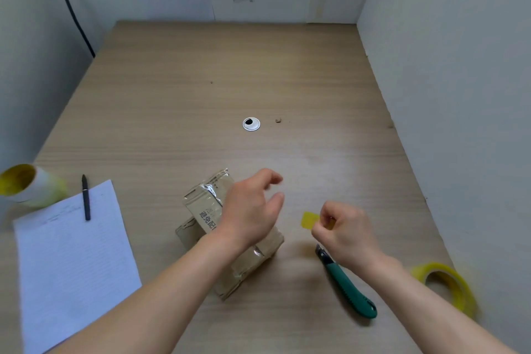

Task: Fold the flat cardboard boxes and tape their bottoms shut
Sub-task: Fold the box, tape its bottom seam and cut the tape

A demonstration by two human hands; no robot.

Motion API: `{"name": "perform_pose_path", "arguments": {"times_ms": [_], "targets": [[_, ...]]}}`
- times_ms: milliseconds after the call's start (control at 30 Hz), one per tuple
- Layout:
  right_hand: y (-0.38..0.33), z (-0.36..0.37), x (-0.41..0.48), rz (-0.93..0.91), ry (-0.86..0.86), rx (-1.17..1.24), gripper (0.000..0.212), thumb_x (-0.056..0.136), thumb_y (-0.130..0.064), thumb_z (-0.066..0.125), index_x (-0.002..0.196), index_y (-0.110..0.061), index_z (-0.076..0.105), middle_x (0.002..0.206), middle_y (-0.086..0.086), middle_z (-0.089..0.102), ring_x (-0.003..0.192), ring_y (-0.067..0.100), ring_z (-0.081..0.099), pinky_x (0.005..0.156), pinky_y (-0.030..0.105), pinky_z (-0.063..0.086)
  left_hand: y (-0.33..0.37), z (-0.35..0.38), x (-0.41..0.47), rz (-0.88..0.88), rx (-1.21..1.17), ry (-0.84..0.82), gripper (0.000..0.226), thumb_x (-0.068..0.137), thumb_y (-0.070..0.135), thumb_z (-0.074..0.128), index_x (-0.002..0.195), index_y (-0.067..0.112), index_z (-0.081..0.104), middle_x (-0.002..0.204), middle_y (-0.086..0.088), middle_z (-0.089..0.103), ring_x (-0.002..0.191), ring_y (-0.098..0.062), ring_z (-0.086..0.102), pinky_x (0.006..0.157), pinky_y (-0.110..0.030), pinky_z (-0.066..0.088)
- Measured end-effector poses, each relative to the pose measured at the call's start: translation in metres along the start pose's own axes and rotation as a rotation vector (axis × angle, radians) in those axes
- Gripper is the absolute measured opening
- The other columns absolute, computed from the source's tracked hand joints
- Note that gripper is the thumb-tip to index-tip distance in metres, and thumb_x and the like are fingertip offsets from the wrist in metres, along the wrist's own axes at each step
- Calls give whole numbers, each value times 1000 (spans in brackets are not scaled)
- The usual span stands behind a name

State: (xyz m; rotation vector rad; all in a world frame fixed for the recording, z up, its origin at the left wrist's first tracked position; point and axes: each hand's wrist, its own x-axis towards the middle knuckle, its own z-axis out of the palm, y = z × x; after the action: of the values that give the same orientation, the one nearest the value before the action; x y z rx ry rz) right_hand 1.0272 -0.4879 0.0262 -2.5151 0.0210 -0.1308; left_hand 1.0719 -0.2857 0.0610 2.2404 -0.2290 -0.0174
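Box (201, 207) partly behind left hand (250, 210)

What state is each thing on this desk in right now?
cardboard box: folded, taped, lying on the desk.
left hand: open, above the box.
right hand: pinches a yellow tape strip.
utility knife: lying unheld.
tape roll: lying unheld at right.
pen: lying on paper.

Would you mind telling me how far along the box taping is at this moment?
Done: the small brown cardboard box is folded up, with shiny tape strips already across it. In hand: the right hand pinches a short yellow tape piece; the left hand hovers open over the box. Left: pressing that piece on.
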Motion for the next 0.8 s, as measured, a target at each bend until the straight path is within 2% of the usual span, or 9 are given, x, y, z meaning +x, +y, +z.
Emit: {"name": "perform_pose_path", "arguments": {"times_ms": [67,133,300,367,433,500,633,733,800], "targets": [[8,1,-9,-187,22,-66,21,68,-31,56,60,-28,37,54,-9,39,52,18,39,47,27,32,-11,-14,-19,24,116,208,44,78,45,57,111,17,66,122,1,65,117,-20,55,101,-35,42],[16,5,-21,-291,37,-115,16,71,-30,54,61,-24,43,60,-5,47,52,20,47,47,31,37,-23,-18,-43,-41,227,250,69,70,62,55,123,17,61,145,-7,49,139,-30,37,111,-46,33],[37,18,-48,-361,47,-235,16,73,-27,54,62,-18,50,61,-2,52,52,23,53,50,30,33,-56,1,-88,-160,566,-186,114,51,90,44,149,33,32,165,-4,-5,150,-36,-11,115,-58,20],[44,24,-55,-364,28,-240,15,72,-26,56,62,-18,50,61,-2,52,52,22,53,52,28,31,-69,5,-90,-76,601,-217,110,55,85,60,146,29,34,164,-10,4,149,-41,-9,114,-60,25],[48,29,-63,-361,15,-248,15,68,-21,63,62,-17,50,63,-1,51,53,23,52,54,29,31,-82,6,-86,63,597,-151,103,55,73,77,138,21,46,158,-18,27,146,-49,11,110,-62,34],[54,34,-70,-342,-4,-235,16,68,-19,67,69,-18,50,67,-1,53,57,23,54,55,30,36,-95,5,-81,168,582,-119,97,57,68,80,135,19,50,154,-20,35,144,-50,19,111,-62,31],[67,43,-86,-327,-82,-275,44,68,-22,71,108,-22,53,85,-1,67,71,24,66,66,33,50,-111,-6,-67,337,596,-156,89,70,77,57,138,22,46,157,-17,31,147,-44,18,114,-57,23],[73,48,-96,-324,-130,-360,46,70,-23,78,107,-26,51,80,-3,64,69,24,65,63,35,51,-118,-11,-58,402,604,-199,89,75,84,45,140,25,42,157,-16,31,148,-40,17,114,-55,24],[74,51,-101,-266,-183,-405,60,55,-23,91,101,-27,53,75,-4,58,65,25,61,60,34,47,-120,-11,-55,422,585,-200,88,78,86,38,140,24,43,157,-15,33,148,-38,16,114,-55,24]]}}
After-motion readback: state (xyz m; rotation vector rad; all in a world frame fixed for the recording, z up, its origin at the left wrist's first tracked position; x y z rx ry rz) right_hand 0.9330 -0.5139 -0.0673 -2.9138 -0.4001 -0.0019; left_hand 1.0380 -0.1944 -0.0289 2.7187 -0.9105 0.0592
